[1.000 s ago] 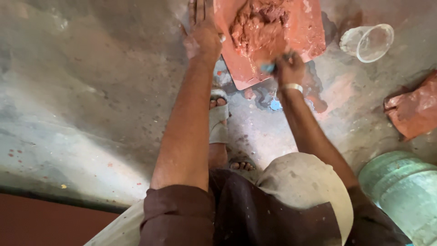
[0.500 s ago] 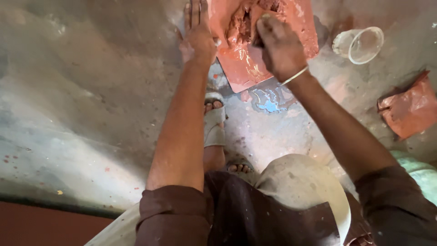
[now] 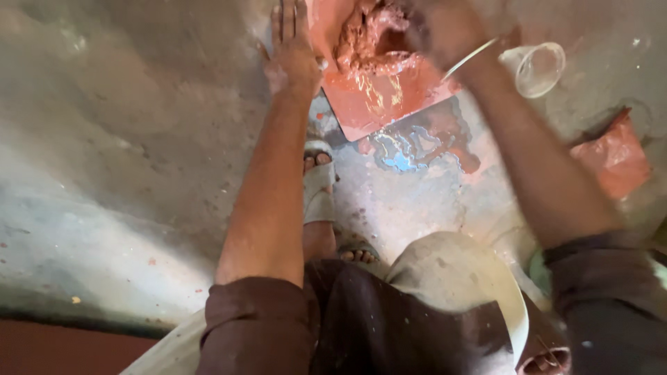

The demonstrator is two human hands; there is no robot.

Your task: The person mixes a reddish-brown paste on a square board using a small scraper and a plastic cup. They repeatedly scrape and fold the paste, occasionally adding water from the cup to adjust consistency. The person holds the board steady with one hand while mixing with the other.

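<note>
The left hand (image 3: 292, 55) lies flat near the top centre of the frame, fingers straight and together, palm down on the grey concrete floor (image 3: 118, 160), its arm stretched straight up from the dark brown sleeve at the bottom. Its thumb side sits just beside the left edge of a wet red slab (image 3: 379, 101); the hand grips nothing.

The right hand (image 3: 445, 31) is at the top, right of centre, blurred, pressed down on a lump of red-brown clay (image 3: 368, 42) that sits on the upper part of the slab. Whether its fingers are curled into the clay or laid flat on it cannot be told. A thin bangle shows at that wrist, and the forearm runs down to the lower right of the frame.

A clear plastic cup (image 3: 538, 69) stands just right of the right wrist. A red plastic bag (image 3: 615, 160) lies at the right edge. Below the slab, a sandalled foot (image 3: 318, 184) rests on the floor beside a patch of blue and red stains (image 3: 417, 146).
</note>
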